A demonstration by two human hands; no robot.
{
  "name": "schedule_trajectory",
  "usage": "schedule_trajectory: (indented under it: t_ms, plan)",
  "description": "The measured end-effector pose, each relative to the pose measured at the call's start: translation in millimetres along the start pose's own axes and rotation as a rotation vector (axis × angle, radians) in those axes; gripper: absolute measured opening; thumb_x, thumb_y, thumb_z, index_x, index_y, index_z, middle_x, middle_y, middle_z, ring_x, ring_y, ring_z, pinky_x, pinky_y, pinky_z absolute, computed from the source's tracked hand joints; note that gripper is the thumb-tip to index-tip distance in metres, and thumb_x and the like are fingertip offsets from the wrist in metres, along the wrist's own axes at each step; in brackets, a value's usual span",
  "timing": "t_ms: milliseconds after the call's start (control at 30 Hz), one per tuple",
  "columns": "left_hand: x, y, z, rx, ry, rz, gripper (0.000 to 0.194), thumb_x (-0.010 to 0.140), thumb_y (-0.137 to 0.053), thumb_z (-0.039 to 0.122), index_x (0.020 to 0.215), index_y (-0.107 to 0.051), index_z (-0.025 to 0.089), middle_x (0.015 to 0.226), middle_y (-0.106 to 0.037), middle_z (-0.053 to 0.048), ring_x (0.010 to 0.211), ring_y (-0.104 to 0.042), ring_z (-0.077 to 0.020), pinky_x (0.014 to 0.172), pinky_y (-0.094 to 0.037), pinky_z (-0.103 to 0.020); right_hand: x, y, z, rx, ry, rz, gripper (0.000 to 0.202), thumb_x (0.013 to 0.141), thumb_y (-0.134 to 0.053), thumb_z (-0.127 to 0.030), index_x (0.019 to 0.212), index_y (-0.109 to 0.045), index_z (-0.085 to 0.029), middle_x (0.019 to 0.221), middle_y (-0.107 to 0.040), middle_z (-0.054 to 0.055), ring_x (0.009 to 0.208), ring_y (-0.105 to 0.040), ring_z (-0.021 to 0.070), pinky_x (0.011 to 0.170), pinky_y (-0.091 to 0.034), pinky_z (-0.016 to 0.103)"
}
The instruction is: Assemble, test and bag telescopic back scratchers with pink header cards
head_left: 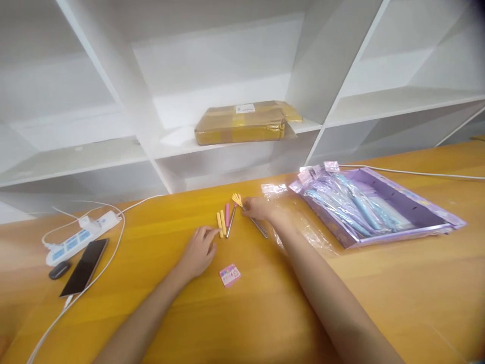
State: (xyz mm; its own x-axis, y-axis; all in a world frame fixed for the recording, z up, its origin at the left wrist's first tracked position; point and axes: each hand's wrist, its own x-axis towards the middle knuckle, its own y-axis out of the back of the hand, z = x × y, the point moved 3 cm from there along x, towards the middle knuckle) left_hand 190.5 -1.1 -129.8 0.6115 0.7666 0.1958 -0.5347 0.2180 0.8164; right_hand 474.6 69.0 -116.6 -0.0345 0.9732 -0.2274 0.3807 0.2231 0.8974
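Note:
My right hand [257, 208] is closed on a small back scratcher, whose yellow hand-shaped head [237, 199] shows left of the fingers. A thin metal rod [259, 227] slants down to the right from under this hand. Another metal rod [231, 223] with a pink end lies just left of it. Beside that rod are two yellow sticks [221, 225] and a pink stick [227, 215]. My left hand [199, 248] rests on the table, fingers apart, its index fingertip at the nearer yellow stick. A small pink printed card [230, 275] lies between my forearms.
Clear plastic wrapping [303, 227] lies right of my right hand, by a purple tray [401, 235] of bagged blue and purple items. At left are a power strip [81, 237], a phone [84, 268], a black mouse-like object [59, 270] and white cables. A cardboard box [242, 132] sits on the shelf.

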Motion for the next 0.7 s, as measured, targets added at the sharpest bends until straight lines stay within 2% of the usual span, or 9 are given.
schedule_trajectory:
  t_ms: [100,200,367,467,533,600,700]
  plan:
    - [19,-4.9,-2,0.049,-0.029,0.016,0.042,0.105,-0.045,0.022,0.142,-0.063,0.024,0.109,-0.066,-0.011,0.109,-0.057,-0.0294,0.100,-0.048,-0.048,0,2,0,0.031,0.002,-0.065,0.026,0.095,-0.071,-0.034,0.115,-0.069,-0.019,0.097,-0.079,0.009,0.073,-0.073,0.0187,0.067,-0.046,0.026]
    - [19,-11.9,-5,0.072,-0.059,0.017,0.040,0.107,-0.043,0.024,0.142,-0.063,0.026,0.108,-0.066,-0.009,0.108,-0.055,-0.0276,0.099,-0.048,-0.046,-1,2,-3,0.020,0.005,-0.093,0.018,0.093,-0.071,-0.034,0.104,-0.071,-0.019,0.091,-0.078,0.007,0.064,-0.071,0.0164,0.063,-0.046,0.025]
    - [11,-15.9,-8,0.091,-0.071,0.040,0.034,0.107,-0.043,0.022,0.133,-0.066,0.024,0.111,-0.065,-0.010,0.111,-0.055,-0.0269,0.100,-0.048,-0.045,1,1,-10,-0.065,-0.011,-0.051,0.022,0.088,-0.076,-0.037,0.098,-0.073,-0.017,0.088,-0.077,0.011,0.082,-0.074,0.0233,0.071,-0.048,0.027]
    - [11,-15.1,-7,0.085,-0.061,0.053,0.031,0.106,-0.045,0.022,0.128,-0.067,0.024,0.110,-0.065,-0.009,0.110,-0.056,-0.0262,0.099,-0.048,-0.044,0,-1,-13,-0.096,-0.014,-0.058,0.023,0.092,-0.072,-0.040,0.095,-0.074,-0.017,0.087,-0.077,0.012,0.088,-0.074,0.0249,0.074,-0.048,0.028]
    - [11,-14.6,-6,0.101,-0.065,0.064,0.033,0.106,-0.046,0.022,0.132,-0.067,0.026,0.110,-0.063,-0.008,0.108,-0.057,-0.0257,0.098,-0.048,-0.043,-2,-1,-14,-0.106,-0.013,-0.066,0.026,0.095,-0.066,-0.041,0.094,-0.075,-0.017,0.088,-0.077,0.012,0.089,-0.074,0.0248,0.075,-0.048,0.028]
    - [10,-14.4,-7,0.134,-0.066,0.080,0.036,0.106,-0.047,0.023,0.135,-0.067,0.028,0.111,-0.062,-0.009,0.108,-0.057,-0.0257,0.099,-0.048,-0.043,-3,-2,-14,-0.114,-0.013,-0.064,0.027,0.098,-0.063,-0.041,0.096,-0.075,-0.016,0.090,-0.077,0.014,0.090,-0.074,0.0254,0.076,-0.048,0.029]
    - [9,-15.0,-9,0.175,-0.049,0.102,0.033,0.106,-0.048,0.024,0.131,-0.070,0.025,0.113,-0.063,-0.009,0.110,-0.057,-0.0259,0.100,-0.049,-0.042,-4,-3,-17,-0.122,-0.009,-0.036,0.026,0.098,-0.062,-0.037,0.096,-0.075,-0.015,0.096,-0.077,0.017,0.096,-0.073,0.0275,0.079,-0.048,0.030]
